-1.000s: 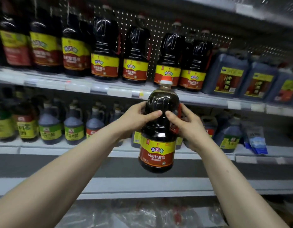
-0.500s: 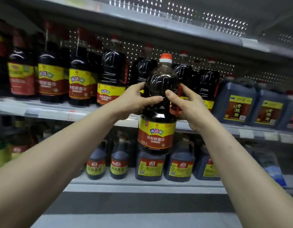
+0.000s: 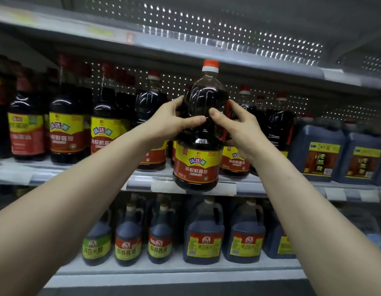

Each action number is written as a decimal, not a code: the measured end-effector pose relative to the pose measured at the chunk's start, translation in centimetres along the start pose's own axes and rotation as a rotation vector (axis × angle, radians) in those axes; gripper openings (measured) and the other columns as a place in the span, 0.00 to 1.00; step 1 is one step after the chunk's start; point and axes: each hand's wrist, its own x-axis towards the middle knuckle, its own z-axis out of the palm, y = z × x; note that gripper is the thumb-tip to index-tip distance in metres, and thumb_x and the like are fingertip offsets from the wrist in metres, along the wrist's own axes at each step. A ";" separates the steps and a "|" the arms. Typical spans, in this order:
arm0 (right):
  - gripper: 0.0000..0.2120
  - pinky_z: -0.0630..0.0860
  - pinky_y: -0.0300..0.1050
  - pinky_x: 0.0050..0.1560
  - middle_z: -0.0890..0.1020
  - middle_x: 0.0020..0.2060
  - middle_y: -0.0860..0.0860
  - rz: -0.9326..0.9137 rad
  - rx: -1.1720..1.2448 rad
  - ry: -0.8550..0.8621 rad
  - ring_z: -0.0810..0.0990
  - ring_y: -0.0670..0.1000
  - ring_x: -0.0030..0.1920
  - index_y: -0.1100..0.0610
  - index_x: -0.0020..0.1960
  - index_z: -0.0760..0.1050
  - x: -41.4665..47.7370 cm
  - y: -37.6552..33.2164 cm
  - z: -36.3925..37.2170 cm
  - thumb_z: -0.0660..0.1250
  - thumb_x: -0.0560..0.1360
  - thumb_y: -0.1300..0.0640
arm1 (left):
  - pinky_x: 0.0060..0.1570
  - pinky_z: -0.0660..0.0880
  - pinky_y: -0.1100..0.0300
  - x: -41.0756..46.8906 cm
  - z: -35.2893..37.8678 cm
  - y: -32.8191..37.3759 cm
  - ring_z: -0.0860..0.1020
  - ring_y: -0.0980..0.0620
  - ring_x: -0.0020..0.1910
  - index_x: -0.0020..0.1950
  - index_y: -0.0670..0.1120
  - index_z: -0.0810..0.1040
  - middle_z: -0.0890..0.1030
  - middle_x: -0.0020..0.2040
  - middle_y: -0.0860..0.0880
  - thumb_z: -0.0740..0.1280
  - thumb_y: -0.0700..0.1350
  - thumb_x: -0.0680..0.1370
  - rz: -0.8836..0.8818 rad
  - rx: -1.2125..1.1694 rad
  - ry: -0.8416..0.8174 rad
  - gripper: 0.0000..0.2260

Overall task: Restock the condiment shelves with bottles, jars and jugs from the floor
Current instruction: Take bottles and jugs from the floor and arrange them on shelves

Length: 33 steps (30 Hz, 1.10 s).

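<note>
A large dark soy sauce bottle point(image 3: 198, 163) with a red cap and a yellow-and-red label is held up in front of the middle shelf point(image 3: 142, 180). My left hand point(image 3: 172, 120) grips its left shoulder, thumb across the front. My right hand point(image 3: 238, 127) grips its right side by the red handle, thumb on the front. The bottle's base hangs at the shelf's front edge, before a gap in the row of matching bottles point(image 3: 65, 133). Its cap reaches almost to the shelf above point(image 3: 228, 56).
Matching soy sauce bottles line the middle shelf on both sides. Blue square jugs point(image 3: 317, 152) stand at its right end. The lower shelf point(image 3: 164, 272) carries smaller handled bottles point(image 3: 127, 238) and blue jugs point(image 3: 204, 238). The top shelf looks bare against a perforated back panel.
Both hands have lifted the bottle from the lower shelf level up to the middle shelf. The view has tilted upward with it.
</note>
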 end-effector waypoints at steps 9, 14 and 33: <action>0.12 0.81 0.57 0.58 0.84 0.56 0.48 0.027 -0.006 0.009 0.84 0.50 0.57 0.34 0.51 0.79 2.9 1.6 1.2 0.76 0.72 0.48 | 0.37 0.78 0.67 2.3 -1.9 -1.9 0.85 0.55 0.46 0.65 0.52 0.75 0.85 0.52 0.49 0.74 0.42 0.75 -0.020 -0.012 0.002 0.20; 0.18 0.81 0.56 0.58 0.82 0.60 0.46 0.077 0.008 0.019 0.81 0.51 0.60 0.39 0.59 0.77 4.5 2.1 1.1 0.77 0.71 0.46 | 0.35 0.79 0.64 3.6 -2.1 -2.4 0.85 0.52 0.47 0.66 0.51 0.75 0.85 0.53 0.46 0.74 0.44 0.75 -0.035 -0.006 0.000 0.20; 0.13 0.80 0.57 0.60 0.81 0.60 0.44 0.072 -0.011 0.033 0.80 0.50 0.61 0.34 0.52 0.76 6.5 4.6 1.4 0.76 0.72 0.43 | 0.61 0.78 0.52 5.3 -2.1 -5.5 0.80 0.50 0.60 0.72 0.51 0.70 0.81 0.61 0.47 0.74 0.45 0.75 0.011 0.058 0.046 0.27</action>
